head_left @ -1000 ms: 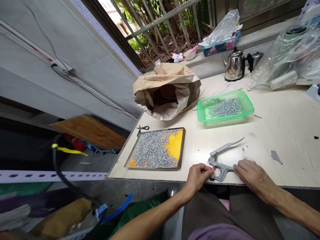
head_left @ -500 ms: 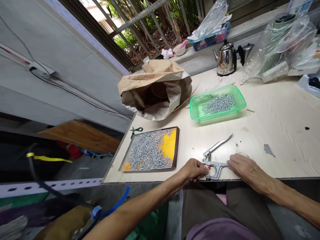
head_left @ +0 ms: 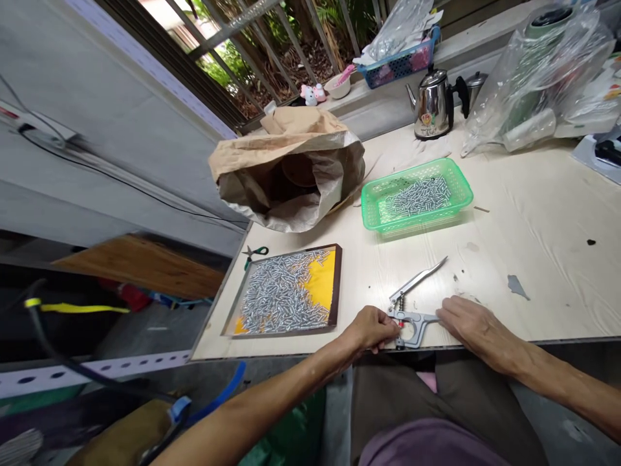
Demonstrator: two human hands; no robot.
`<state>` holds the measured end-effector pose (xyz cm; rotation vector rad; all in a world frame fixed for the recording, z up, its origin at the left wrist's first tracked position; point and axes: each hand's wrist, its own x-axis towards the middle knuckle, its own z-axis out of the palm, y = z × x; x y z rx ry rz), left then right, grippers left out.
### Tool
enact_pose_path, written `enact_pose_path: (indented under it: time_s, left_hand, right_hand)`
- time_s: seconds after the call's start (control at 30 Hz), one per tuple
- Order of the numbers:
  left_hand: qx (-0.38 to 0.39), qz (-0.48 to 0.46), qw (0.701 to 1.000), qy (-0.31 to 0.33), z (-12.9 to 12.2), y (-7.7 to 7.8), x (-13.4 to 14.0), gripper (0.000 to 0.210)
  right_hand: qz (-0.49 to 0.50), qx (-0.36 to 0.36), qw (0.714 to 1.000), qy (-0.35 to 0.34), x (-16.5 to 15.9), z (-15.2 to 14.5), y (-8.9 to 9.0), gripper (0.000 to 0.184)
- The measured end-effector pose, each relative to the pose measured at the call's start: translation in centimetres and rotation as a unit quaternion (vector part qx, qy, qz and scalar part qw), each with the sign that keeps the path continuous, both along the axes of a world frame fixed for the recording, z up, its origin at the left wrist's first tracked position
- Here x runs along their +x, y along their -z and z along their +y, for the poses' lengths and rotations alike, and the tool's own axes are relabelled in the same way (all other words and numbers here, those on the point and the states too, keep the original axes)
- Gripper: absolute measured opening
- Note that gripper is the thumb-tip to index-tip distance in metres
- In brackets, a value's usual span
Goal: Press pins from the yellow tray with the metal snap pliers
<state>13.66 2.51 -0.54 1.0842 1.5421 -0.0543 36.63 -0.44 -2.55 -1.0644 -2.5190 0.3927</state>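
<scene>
A grey metal hand tool (head_left: 419,329) with a long silver lever (head_left: 416,279), a coil spring and a small red part lies at the table's front edge. At its left end, beside the red part, my left hand (head_left: 373,329) is closed in a pinch; whatever its fingertips hold is hidden. My right hand (head_left: 468,322) rests on the table with its fingertips closed on the right end of the tool's grey frame. Left of my hands sits a shallow tray (head_left: 338,285) with a yellow bottom, covered in small silver metal pins (head_left: 281,291).
Behind the tool stands a green plastic basket (head_left: 369,219) with more metal pins. A brown paper bag (head_left: 334,144) lies open at the back left, and scissors (head_left: 256,252) are beside the tray. A kettle (head_left: 431,107) and plastic bags (head_left: 524,97) stand at the back.
The whole view has shifted slightly, so things appear a little farther left. My hands and the tool keep nearly the same places relative to each other.
</scene>
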Motion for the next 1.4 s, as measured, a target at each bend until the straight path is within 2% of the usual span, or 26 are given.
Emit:
enact_pose_path:
  time_s: [0.17,0.4,0.6,0.87,1.17,1.27,1.4]
  left_hand:
    - [-0.017,-0.027,0.999,-0.019,0.0,-0.3,0.0,0.027]
    - [0.049,0.001,0.999,0.000,-0.8,-0.4,0.2,0.024]
    - [-0.005,-0.001,1.000,-0.028,-0.9,-0.1,0.4,0.027]
    - [-0.014,-0.015,0.998,-0.062,-1.5,-0.1,0.6,0.018]
    - [-0.005,-0.022,0.996,-0.083,-1.9,0.5,0.4,0.021]
    - [-0.002,-0.022,0.996,-0.087,-2.0,0.7,0.4,0.021]
    - [0.005,-0.024,0.995,-0.093,-2.1,0.6,0.5,0.021]
  right_hand:
    - [0.003,0.014,1.000,0.010,0.1,-0.1,0.4,0.025]
    - [0.011,0.052,0.998,0.019,-0.1,-0.4,0.3,0.027]
    - [0.008,0.059,0.998,0.023,-0.3,-0.5,0.1,0.030]
    - [0.011,-0.001,1.000,0.007,0.0,-0.1,0.0,0.027]
    - [0.019,-0.105,0.994,-0.023,0.5,0.7,-0.1,0.023]
    - [0.021,-0.117,0.993,-0.024,1.2,1.2,0.1,0.016]
    - [-0.032,-0.056,0.998,0.012,2.1,2.8,0.7,0.084]
